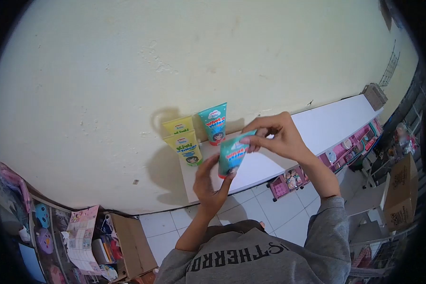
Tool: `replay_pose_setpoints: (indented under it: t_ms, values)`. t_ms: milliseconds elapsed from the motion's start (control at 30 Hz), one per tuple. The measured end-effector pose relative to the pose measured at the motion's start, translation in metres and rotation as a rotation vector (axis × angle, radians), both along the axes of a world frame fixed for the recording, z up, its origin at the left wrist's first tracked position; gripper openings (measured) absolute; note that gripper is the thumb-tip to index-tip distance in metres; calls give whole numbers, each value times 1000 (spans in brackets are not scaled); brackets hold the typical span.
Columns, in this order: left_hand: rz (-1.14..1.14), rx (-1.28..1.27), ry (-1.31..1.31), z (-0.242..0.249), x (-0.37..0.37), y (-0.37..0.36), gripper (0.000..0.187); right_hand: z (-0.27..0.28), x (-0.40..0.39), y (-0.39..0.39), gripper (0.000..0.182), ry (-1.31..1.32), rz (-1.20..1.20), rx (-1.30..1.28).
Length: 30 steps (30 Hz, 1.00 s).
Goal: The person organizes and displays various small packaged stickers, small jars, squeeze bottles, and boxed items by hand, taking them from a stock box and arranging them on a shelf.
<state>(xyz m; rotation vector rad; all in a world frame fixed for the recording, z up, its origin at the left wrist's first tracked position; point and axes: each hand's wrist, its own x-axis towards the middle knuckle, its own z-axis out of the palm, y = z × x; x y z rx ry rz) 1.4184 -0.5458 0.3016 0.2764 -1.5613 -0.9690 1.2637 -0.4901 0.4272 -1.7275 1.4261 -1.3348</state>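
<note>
Both of my hands hold one teal squeeze tube (234,154) with a red cap, tilted above the white shelf top. My left hand (210,185) grips its lower end near the cap, fingers behind and thumb in front. At the flat top edge, my right hand (278,137) pinches the tube between thumb and fingers. Just behind it a matching teal tube (214,123) stands upright on its red cap. To the left of that stand two yellow-green tubes, a front one (185,147) partly covering a rear one (177,124).
The long white shelf top (317,128) runs along the wall to a grey box (375,96). Pink trolley bins (288,182) stand below its front edge. An open cardboard box (133,246) is on the lower left, and another carton (402,191) on the right.
</note>
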Motion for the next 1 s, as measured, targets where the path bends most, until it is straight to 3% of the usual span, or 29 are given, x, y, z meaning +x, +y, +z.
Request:
replay_pose_setpoints:
  t_ms: [33,167,267,467,800,1000]
  values:
    - [267,-218,-41,1,2,-1,52,1,-2,-3,9,-1,-53,5]
    - [402,-96,254,-11,15,-12,47,-5,-5,-20,10,82,-135,1]
    - [484,13,250,-9,25,-24,41,-15,-7,-33,13,152,-141,-46]
    - [500,155,250,-11,37,-33,33,-21,-8,-47,13,127,-129,-53]
    - [492,173,271,-10,35,-28,29,-17,-8,-49,13,146,-99,34]
    - [494,154,284,-8,23,-14,30,-17,-6,-42,13,214,-110,-50]
